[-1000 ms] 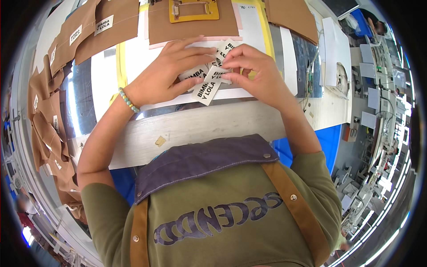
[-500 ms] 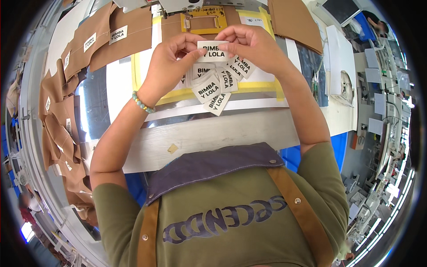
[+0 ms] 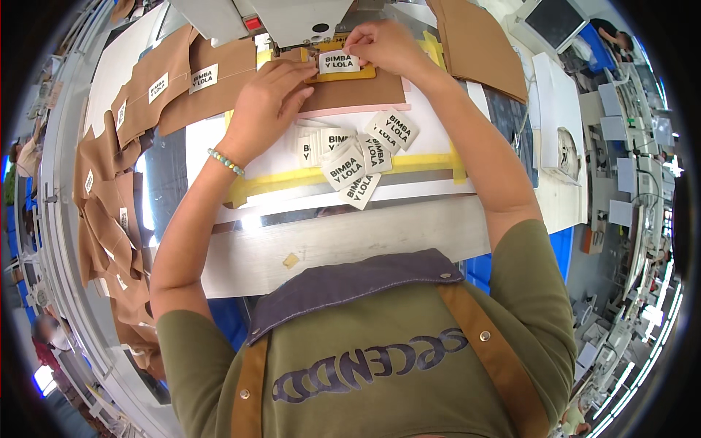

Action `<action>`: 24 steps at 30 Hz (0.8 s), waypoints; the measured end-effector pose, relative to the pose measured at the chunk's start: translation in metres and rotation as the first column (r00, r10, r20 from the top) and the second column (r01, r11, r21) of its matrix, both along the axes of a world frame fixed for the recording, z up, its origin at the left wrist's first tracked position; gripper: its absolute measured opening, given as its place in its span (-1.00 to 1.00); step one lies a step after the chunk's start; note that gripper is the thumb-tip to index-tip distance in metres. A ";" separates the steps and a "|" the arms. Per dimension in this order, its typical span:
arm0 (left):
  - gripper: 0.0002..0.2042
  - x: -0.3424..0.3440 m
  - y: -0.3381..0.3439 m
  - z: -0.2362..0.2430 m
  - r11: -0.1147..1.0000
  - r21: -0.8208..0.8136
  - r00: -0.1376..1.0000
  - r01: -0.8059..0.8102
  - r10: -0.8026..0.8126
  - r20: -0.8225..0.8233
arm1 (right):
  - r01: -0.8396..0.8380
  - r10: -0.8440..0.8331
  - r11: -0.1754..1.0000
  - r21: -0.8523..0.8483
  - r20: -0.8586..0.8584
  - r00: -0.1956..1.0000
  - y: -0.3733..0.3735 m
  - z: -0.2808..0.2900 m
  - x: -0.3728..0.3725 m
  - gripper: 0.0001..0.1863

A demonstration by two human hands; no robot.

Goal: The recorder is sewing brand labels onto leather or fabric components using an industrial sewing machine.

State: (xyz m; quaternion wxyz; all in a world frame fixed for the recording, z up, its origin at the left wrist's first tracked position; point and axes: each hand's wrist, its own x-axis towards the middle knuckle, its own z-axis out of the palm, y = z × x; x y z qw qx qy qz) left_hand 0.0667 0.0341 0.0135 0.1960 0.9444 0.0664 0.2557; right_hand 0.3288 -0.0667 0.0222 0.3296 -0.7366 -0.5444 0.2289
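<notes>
A white printed label lies within the yellow template on brown material under the machine head. My right hand pinches the label’s right end. My left hand is at the template’s left side, fingertips near its edge, thumb apart from the fingers. A loose pile of similar labels lies below, on a white sheet edged with yellow tape.
The grey machine head overhangs the template. Brown pieces with labels hang along the left; plain brown pieces lie at the back right. A monitor stands beyond. Other people show at the rims.
Both hands have moved up from the pile to the template with one label. My left hand has let go of it. More of the machine head has come into view.
</notes>
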 end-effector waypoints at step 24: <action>-0.56 0.015 0.023 -0.022 0.997 0.035 0.985 0.062 -0.056 -0.162 | -0.410 0.239 0.907 0.096 0.684 0.689 -0.039 -0.011 -0.001 -0.74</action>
